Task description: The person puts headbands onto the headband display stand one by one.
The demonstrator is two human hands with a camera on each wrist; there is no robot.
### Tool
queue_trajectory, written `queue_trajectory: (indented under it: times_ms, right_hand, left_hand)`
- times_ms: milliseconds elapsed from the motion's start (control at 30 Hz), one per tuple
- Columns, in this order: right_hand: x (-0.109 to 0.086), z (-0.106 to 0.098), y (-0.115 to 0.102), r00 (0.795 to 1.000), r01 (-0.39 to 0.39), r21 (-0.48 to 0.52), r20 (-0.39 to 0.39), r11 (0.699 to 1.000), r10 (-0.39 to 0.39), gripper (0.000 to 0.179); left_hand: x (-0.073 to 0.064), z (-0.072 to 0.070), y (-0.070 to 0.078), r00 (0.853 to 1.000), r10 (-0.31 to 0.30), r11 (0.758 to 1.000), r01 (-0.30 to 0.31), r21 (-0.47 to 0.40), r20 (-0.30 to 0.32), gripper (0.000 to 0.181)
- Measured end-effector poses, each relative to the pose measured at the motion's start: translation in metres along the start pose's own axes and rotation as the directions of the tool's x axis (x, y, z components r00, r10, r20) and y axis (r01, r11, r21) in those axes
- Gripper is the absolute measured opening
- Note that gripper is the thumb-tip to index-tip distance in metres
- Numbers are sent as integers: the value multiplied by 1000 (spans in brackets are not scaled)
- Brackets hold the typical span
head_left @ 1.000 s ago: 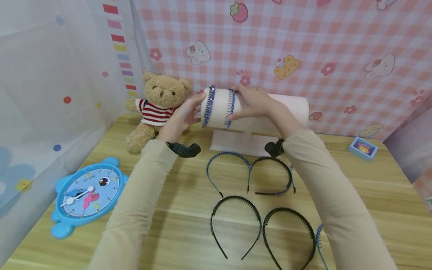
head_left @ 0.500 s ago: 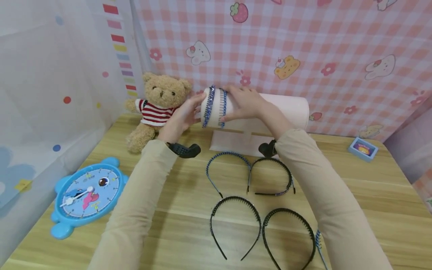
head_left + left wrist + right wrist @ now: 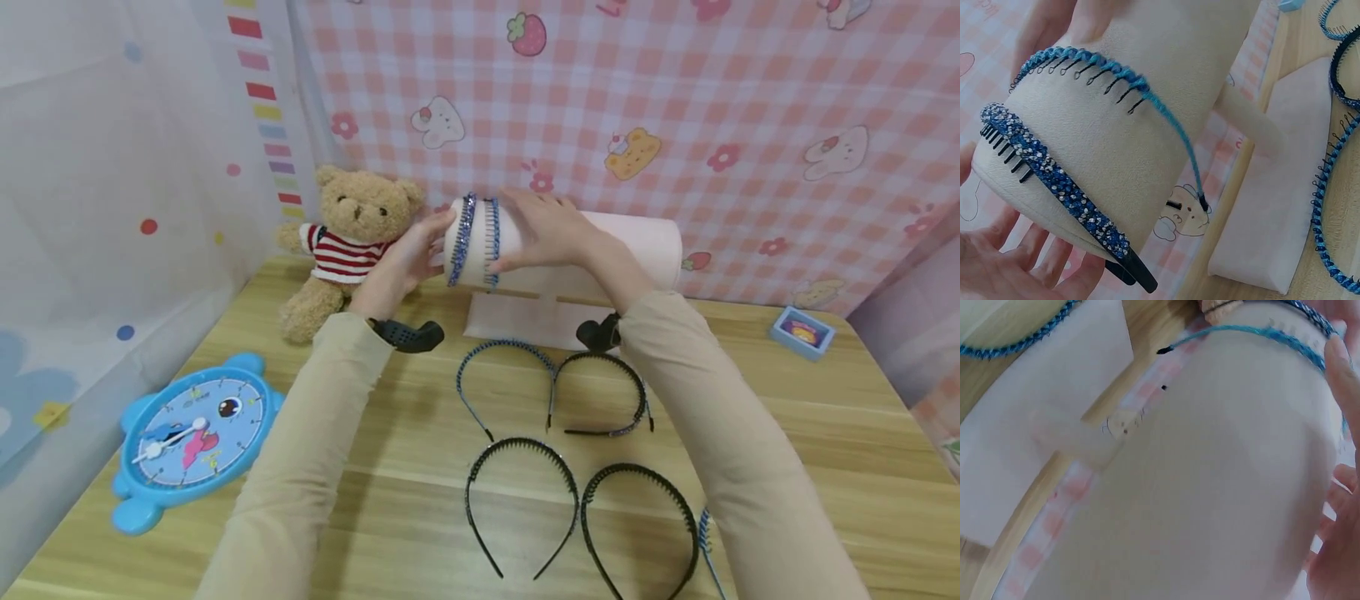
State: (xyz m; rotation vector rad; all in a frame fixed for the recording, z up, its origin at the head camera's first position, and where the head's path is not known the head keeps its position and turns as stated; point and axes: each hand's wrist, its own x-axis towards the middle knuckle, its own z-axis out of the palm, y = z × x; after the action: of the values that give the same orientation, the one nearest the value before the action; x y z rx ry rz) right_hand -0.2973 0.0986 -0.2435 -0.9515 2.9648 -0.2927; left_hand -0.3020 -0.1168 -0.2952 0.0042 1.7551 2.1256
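Observation:
A pale pink cylindrical headband stand (image 3: 637,242) lies sideways on its post, with a flat base (image 3: 517,317) below. Around its left end sits a glittery blue headband (image 3: 462,242) with black teeth. Just right of that is a braided blue headband (image 3: 492,237), also round the cylinder. My left hand (image 3: 408,254) is at the left end of the cylinder; in the left wrist view its fingers (image 3: 1054,256) spread against the end. My right hand (image 3: 555,233) spans the cylinder, thumb in front and fingers on top, gripping the braided headband. Its far fingertips are hidden.
Several headbands lie on the table, among them a blue one (image 3: 506,343) and a black one (image 3: 521,442). A teddy bear (image 3: 367,208) sits beside my left hand. A blue toy clock (image 3: 198,442) lies at left, and a small blue box (image 3: 802,333) at right.
My right hand has moved left along the cylinder with the braided headband, closer to the glittery one, and then stayed there. My left hand has kept its place at the end.

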Motion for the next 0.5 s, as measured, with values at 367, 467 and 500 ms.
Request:
queue_trajectory:
  times_ms: [367,467,500]
  right_hand:
    - [-66,-24,59,987,-158,84,-3,984,159,114]
    - [-92,-21,79,980,-188,166,-28,968,195,116]
    - [-100,-18,85,979,-192,191,-37,963,202,116]
  left_hand:
    - [-1,-2,2,1000,-18,1000,18,-23,-9,57]
    - [1,-1,1,1000,-22,1000,22,-13,-12,59]
    - [1,0,1,1000,-21,1000,21,-10,-10,60]
